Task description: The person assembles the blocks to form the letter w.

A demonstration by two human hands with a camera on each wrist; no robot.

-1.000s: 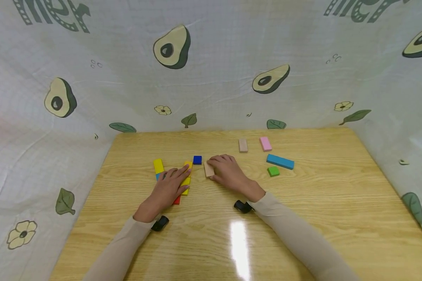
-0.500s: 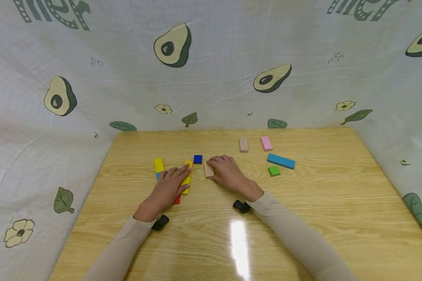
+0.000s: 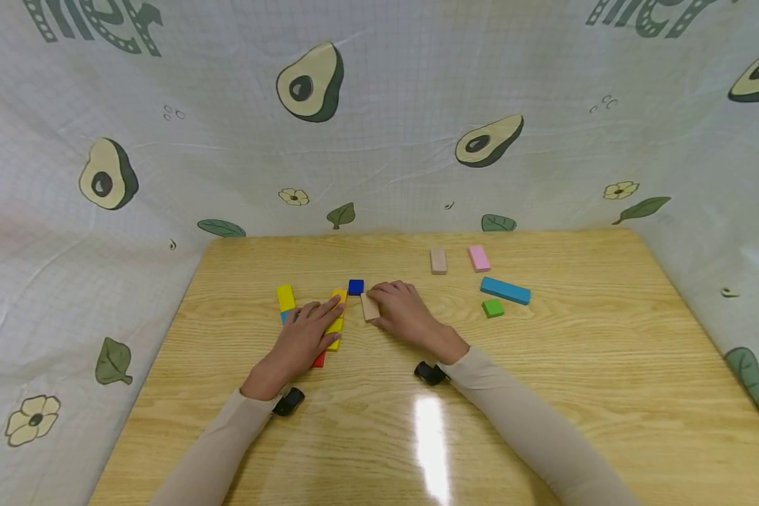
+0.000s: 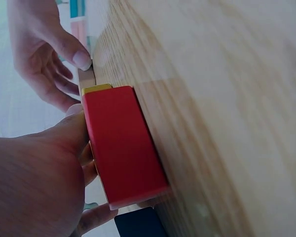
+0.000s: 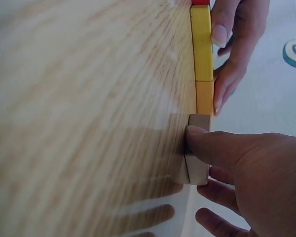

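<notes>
My left hand [image 3: 297,342] lies with fingers spread over a group of coloured wooden blocks. Around it show a yellow block [image 3: 285,296], a light blue block [image 3: 285,318], an orange block [image 3: 339,294], another yellow block [image 3: 334,344] and a red block [image 4: 121,143]; the palm hides the rest. My right hand [image 3: 407,313] pinches a tan wooden block [image 3: 370,307] between thumb and fingers, flat on the table. In the right wrist view, the tan block stands close to the orange one. A dark blue block [image 3: 356,287] lies just behind the two hands.
Farther right lie a second tan block [image 3: 438,261], a pink block [image 3: 478,258], a long blue block [image 3: 505,290] and a green block [image 3: 493,308]. The wooden table [image 3: 582,365] meets a printed cloth [image 3: 392,140] at the back and sides.
My right hand has slid the tan block slightly left, towards the block group. The left hand stays where it was.
</notes>
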